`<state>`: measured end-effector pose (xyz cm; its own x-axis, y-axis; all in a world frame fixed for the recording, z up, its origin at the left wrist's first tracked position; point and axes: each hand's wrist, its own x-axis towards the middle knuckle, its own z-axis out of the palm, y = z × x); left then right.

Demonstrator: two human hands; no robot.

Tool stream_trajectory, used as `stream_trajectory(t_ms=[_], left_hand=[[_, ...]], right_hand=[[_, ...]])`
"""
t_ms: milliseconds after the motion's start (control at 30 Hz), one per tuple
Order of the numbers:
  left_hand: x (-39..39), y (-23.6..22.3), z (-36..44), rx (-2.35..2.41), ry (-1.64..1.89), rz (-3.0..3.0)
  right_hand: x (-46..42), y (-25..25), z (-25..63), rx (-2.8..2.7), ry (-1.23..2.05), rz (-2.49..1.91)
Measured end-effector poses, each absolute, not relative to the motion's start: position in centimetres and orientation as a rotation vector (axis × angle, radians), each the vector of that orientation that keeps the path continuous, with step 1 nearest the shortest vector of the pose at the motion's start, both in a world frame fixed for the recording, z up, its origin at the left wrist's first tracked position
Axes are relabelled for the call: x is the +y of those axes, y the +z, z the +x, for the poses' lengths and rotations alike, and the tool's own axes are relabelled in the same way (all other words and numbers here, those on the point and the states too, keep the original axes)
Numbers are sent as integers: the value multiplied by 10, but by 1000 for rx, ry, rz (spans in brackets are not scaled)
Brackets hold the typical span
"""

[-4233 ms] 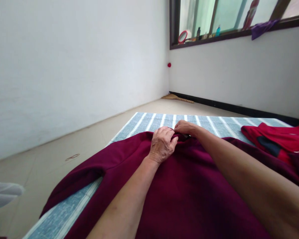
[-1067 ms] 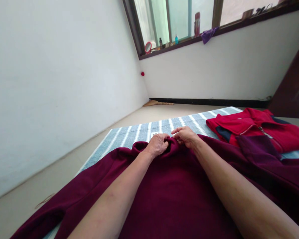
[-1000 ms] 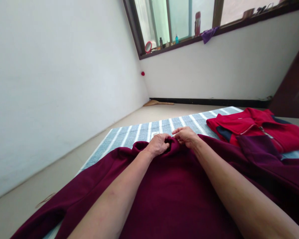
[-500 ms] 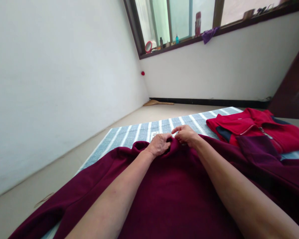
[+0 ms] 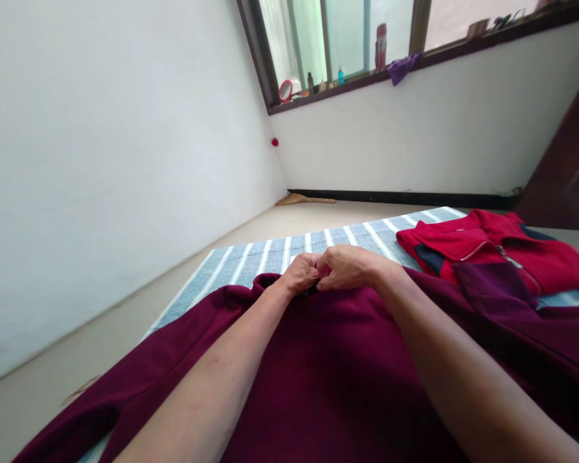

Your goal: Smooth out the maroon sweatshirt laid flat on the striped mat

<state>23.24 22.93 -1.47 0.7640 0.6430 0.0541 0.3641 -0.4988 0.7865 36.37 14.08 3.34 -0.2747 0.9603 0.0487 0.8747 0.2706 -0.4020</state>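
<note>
A maroon long-sleeved top point(image 5: 338, 366) lies spread out before me, its sleeves reaching to the left and right. At its collar, my left hand point(image 5: 301, 272) is closed on the fabric. My right hand point(image 5: 347, 265) meets it there, fingers curled down and pinching at the same collar edge. The two hands touch, and they cover most of the neckline between them. Exactly what the fingertips grip is hidden. Under the top is a blue and white striped cloth point(image 5: 241, 260).
A folded red jacket point(image 5: 554, 257) with a zip lies at the right, a maroon sleeve end overlapping it. A hand broom point(image 5: 303, 199) rests on the floor by the corner. Bottles, a round mirror point(image 5: 285, 90) and a purple cloth point(image 5: 404, 69) are on the window sill.
My right hand has moved left and slightly down onto the collar beside my left hand, its extended finger now curled in. My left hand has barely shifted.
</note>
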Motion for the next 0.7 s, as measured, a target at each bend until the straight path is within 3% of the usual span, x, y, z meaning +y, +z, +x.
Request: stream_trajectory(t_ms=[167, 533, 700], left_hand=[[240, -14, 233, 774, 356, 2196], [264, 5, 244, 878, -24, 2302], [259, 10, 245, 899, -34, 2308]], right_hand=[[144, 31, 361, -2162, 112, -1688], [147, 28, 381, -2081, 301, -1510], [144, 34, 377, -2206, 133, -1699]])
